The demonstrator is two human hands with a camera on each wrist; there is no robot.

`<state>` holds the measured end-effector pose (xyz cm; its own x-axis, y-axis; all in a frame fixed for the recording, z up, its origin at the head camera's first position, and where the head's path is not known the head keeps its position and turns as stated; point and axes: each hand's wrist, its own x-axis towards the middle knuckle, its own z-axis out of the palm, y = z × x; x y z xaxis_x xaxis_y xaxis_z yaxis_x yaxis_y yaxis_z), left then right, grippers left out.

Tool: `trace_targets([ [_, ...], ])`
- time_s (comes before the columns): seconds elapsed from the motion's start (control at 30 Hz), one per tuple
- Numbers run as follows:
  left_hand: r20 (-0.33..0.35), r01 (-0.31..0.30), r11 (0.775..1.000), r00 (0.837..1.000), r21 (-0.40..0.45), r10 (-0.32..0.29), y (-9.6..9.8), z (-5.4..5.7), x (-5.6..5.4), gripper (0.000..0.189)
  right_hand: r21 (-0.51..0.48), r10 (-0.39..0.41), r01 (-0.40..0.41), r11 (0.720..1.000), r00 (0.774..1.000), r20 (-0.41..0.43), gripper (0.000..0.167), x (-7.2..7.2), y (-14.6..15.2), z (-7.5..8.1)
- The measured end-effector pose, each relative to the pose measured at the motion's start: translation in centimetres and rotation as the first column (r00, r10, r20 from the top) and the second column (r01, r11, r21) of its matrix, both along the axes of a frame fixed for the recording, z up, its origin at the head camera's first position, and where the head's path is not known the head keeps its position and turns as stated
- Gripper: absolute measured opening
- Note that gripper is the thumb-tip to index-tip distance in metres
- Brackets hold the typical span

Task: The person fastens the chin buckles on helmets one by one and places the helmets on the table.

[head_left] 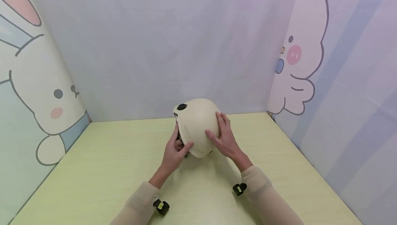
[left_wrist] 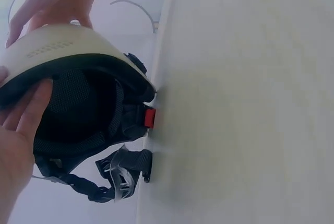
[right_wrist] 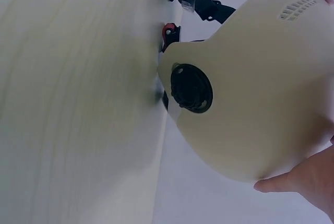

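A cream helmet (head_left: 200, 125) is tilted on its side low over the table between my hands, its dark padded inside (left_wrist: 78, 98) facing left. My left hand (head_left: 174, 151) grips its rim, with the thumb on the outer shell and the fingers tucked inside. On the opposite side, my right hand (head_left: 227, 139) rests against the smooth dome, thumb and fingers spread. A round black fitting (right_wrist: 191, 88) sits on the shell. Black chin straps (left_wrist: 122, 172) hang from the inside toward the table, near a red buckle part (left_wrist: 150, 118).
The pale wooden table (head_left: 108, 170) extends around the helmet. A plain light curtain (head_left: 161, 52) closes off the back, and printed cartoon panels (head_left: 350, 80) stand at both sides. Small black devices (head_left: 239, 189) are worn at both sleeve cuffs.
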<state>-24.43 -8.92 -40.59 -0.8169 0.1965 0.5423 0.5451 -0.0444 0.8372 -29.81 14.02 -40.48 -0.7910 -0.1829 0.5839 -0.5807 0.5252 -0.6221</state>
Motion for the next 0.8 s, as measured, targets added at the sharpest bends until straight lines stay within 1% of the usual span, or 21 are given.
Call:
trace_targets([
  [0.03,-0.007,-0.013,1.000,1.000,0.001,0.013,0.1,0.0,0.0,0.086,-0.002,-0.002,0.002,1.000,1.000,-0.007,0.083,0.0,0.0,0.0],
  [0.13,-0.005,-0.025,0.999,1.000,0.020,0.025,0.3,0.0,0.2,0.083,-0.006,-0.005,0.005,1.000,1.000,-0.029,0.083,-0.1,0.1,0.0],
  [0.23,0.008,-0.012,0.999,1.000,0.046,0.012,0.5,0.1,0.2,0.083,-0.008,0.006,-0.006,1.000,0.999,-0.044,0.083,-0.2,0.1,0.0],
  [0.33,0.015,-0.002,0.998,1.000,0.064,0.002,0.7,0.0,0.2,0.083,-0.006,0.015,-0.015,1.000,0.999,-0.036,0.081,-0.2,0.1,0.0],
  [0.57,0.023,-0.022,0.994,1.000,0.110,0.020,1.1,-2.3,-1.2,0.084,-0.011,0.017,-0.017,1.000,0.999,-0.035,0.078,-0.2,0.0,-0.1],
  [0.67,0.006,-0.026,0.992,1.000,0.126,0.026,1.3,-2.6,-1.2,0.084,-0.015,0.013,-0.013,1.000,0.999,-0.038,0.078,-0.3,0.0,-0.2],
  [0.8,-0.029,-0.029,0.991,0.999,0.127,0.033,1.5,-2.7,-1.1,0.082,-0.020,0.011,-0.012,1.000,0.999,-0.043,0.079,-0.3,-0.1,-0.2],
])
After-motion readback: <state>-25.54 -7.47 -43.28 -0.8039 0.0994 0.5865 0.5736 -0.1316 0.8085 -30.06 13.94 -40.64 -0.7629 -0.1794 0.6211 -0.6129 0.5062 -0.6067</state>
